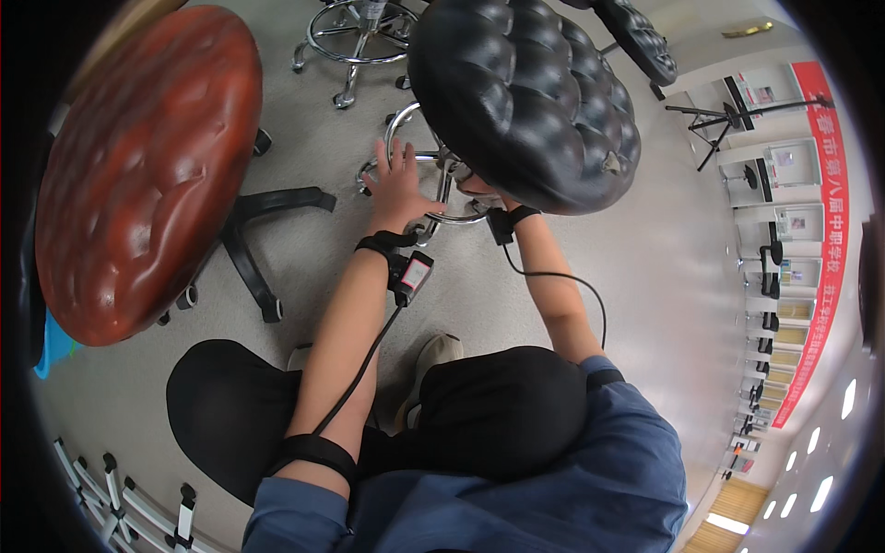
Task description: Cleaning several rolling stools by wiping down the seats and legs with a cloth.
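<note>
A stool with a tufted black leather-like seat (pixel 525 104) stands before me, its seat tilted in view and worn through at one spot near the rim. My left hand (pixel 399 192) is beside its chrome foot ring (pixel 462 220), fingers spread and holding nothing. The thumb reaches over or onto the ring; contact is unclear. My right hand (pixel 477 185) reaches under the seat near the chrome base, partly hidden by the seat's edge. Something pale and crumpled, perhaps a cloth (pixel 488 199), shows at that hand, but its grip is hidden.
A brown-red padded seat (pixel 152 173) stands at left, above a black castered base (pixel 249 242). Another chrome stool base (pixel 359 59) is behind. White folding legs (pixel 117 511) lie at lower left. A black tripod stand (pixel 726 119) is at far right, near a row of desks.
</note>
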Demonstrator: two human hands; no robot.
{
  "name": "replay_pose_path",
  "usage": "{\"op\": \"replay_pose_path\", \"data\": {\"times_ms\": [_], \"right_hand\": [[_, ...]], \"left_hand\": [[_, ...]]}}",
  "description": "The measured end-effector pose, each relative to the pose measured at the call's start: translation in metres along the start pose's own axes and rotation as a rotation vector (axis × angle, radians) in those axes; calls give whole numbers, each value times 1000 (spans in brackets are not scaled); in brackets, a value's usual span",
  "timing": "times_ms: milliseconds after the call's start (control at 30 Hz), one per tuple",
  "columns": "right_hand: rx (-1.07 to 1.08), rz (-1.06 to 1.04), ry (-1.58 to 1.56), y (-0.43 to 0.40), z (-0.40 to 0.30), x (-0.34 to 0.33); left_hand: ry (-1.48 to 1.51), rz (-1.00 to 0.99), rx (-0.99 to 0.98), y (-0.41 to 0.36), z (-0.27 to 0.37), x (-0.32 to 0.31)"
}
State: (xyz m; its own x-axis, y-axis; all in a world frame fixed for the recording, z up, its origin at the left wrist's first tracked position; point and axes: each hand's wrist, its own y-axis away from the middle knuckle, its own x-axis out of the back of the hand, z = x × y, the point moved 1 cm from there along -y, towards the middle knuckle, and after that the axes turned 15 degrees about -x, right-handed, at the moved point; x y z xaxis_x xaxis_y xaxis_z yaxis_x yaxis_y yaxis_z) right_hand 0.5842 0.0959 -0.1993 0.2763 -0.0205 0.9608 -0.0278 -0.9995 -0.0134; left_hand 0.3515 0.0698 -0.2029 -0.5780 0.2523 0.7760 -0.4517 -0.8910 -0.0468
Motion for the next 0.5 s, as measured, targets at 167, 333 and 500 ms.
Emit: {"op": "replay_pose_path", "data": {"times_ms": [167,333,500], "right_hand": [[-10,-150,21,-12,9,-14],[-47,-131,122,0,1,-37],[107,122,57,7,14,-38]], "left_hand": [[2,6,-3,-1,-5,-3],[-32,-11,-8,-2,-6,0],[-16,-37,50,-9,7,2]]}}
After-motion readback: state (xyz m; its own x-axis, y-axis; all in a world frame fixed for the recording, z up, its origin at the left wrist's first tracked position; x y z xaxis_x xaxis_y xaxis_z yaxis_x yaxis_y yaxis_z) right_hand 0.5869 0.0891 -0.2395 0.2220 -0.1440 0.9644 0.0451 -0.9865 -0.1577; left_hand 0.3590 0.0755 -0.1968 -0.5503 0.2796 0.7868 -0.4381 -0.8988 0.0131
